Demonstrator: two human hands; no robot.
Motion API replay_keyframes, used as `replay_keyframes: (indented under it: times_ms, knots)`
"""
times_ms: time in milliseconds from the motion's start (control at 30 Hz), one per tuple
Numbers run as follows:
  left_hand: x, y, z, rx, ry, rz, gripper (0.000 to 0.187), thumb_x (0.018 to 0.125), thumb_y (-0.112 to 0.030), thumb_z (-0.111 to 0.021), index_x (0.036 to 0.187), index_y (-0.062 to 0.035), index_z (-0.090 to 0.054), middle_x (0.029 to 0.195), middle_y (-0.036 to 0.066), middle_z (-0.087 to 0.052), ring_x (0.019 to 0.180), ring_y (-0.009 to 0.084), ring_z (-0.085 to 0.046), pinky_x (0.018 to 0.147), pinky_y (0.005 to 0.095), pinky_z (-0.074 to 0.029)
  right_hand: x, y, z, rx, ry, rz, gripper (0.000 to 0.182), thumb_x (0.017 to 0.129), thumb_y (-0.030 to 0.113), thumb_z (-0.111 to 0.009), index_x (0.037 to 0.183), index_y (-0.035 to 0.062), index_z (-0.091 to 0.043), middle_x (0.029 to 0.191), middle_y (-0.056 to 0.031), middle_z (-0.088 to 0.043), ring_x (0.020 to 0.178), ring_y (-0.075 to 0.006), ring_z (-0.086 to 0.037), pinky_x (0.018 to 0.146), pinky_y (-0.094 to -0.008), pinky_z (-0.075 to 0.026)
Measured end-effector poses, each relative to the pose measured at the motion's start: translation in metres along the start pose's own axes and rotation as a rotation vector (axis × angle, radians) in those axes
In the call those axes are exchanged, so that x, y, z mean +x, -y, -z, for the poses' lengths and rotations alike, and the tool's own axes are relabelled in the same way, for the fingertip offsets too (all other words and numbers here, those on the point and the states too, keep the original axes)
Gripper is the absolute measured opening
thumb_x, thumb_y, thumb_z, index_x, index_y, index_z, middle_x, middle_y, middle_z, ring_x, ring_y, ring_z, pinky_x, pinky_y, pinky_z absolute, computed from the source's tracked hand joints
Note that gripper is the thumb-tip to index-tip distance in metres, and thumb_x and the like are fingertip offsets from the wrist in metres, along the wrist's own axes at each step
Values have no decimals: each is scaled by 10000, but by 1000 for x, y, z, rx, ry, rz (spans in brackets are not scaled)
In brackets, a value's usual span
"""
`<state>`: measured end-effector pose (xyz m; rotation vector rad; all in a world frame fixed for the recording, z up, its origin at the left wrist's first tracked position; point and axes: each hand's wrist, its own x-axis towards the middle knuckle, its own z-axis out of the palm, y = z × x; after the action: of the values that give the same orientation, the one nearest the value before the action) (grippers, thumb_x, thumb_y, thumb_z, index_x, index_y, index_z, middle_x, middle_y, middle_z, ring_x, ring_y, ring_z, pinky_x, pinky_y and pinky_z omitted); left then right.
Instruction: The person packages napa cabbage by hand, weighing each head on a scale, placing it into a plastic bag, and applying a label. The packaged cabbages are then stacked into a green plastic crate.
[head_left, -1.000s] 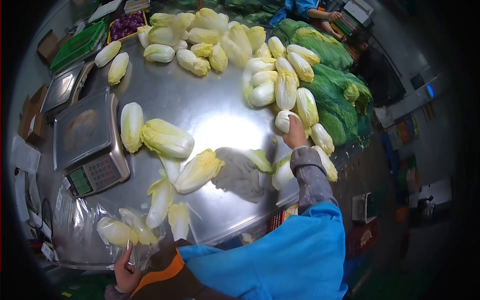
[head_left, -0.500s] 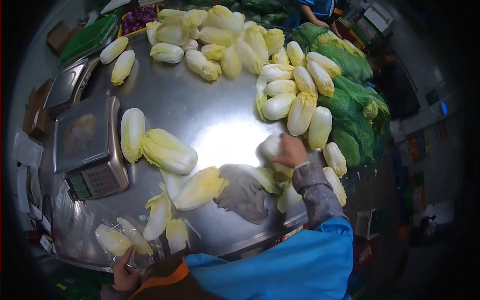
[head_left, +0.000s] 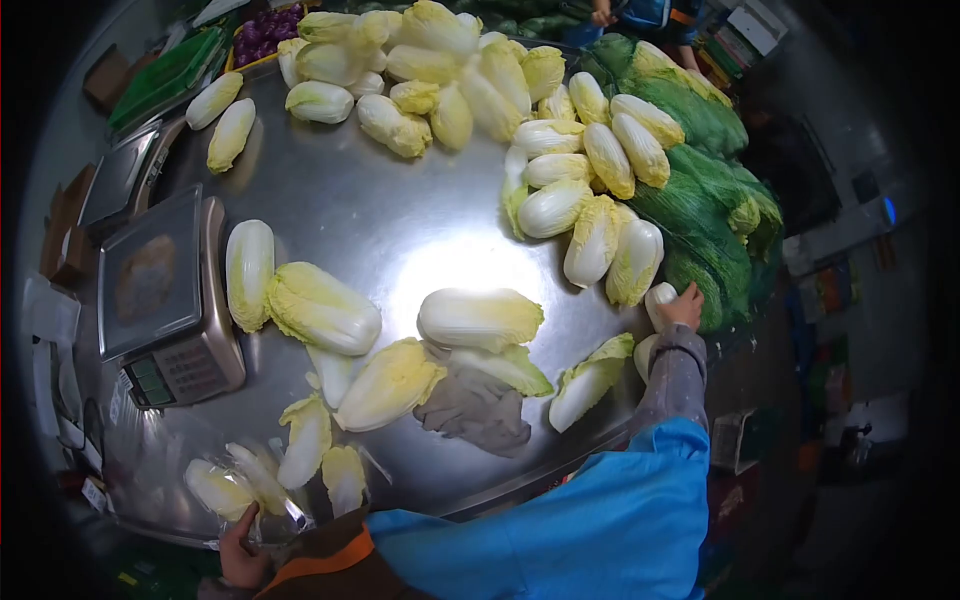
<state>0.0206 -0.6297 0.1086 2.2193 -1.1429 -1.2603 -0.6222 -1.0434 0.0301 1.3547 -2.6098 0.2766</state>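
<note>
At the table's right edge my right hand is closed around the upper end of a napa cabbage, partly hidden by the fingers. Another cabbage lies just below, half covered by my sleeve. My left hand is at the front left edge, thumb stretched out and the other fingers only partly seen. It is nearest to pale cabbage leaves in clear plastic. A whole cabbage lies mid-table, above a loose leaf and a grey cloth. A separate leaf lies to their right.
A scale stands at left, beside two cabbages, with a second scale behind. Many cabbages are heaped at the back and right. Green net sacks line the right edge. Another person stands behind them.
My right hand has let go of a cabbage, now lying mid-table, and moved right onto another at the edge. My left hand has barely moved.
</note>
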Motion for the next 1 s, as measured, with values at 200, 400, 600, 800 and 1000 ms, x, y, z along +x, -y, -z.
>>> replay_keyframes:
  times_ms: [200, 400, 600, 800, 1000]
  knots:
    - [0, -35, 5, 53, 46, 143, 674, 552, 72, -489, 1225, 54, -467, 1096, 192, -591, 1032, 189, -546, 816, 213, -412, -9, -1, 7, -131, 103, -49, 885, 521, 241, -789, 1271, 62, -355, 1199, -171, -438, 1112, -338, -462, 914, -424, -398]
    - [-3, -13, -2, 60, 49, 160, 707, 532, 67, -503, 1235, -1, -486, 1083, 144, -611, 648, 72, -538, 605, 223, -440, -5, -1, 1, -475, 185, 280, 701, 562, 253, -738, 1168, 87, -428, 1150, -148, -456, 1049, -321, -494, 858, -439, -400]
    - [-9, -8, -12, 77, -86, 100, 670, 543, 18, -555, 1209, -48, -525, 671, 92, -618, 513, 117, -524, 535, 250, -425, 2, -23, -28, -367, 238, 428, 690, 489, 149, -747, 1112, 162, -451, 1102, -96, -512, 1029, -369, -495, 893, -486, -376]
    - [-18, -7, -1, -104, 0, -74, 656, 612, -60, -636, 1249, -90, -481, 1022, 201, -609, 943, 267, -609, 831, 306, -454, -48, 22, 27, -263, 57, 688, 746, 381, 279, -767, 1092, 214, -548, 965, -112, -537, 945, -363, -498, 872, -465, -370]
    - [-30, -15, 8, -44, 82, 62, 587, 684, -49, -554, 1262, -98, -467, 1079, 219, -579, 1016, 292, -576, 875, 309, -437, -110, 107, 119, 385, 523, 786, 733, 454, 318, -773, 1112, 102, -533, 975, -84, -560, 966, -289, -529, 827, -395, -433]
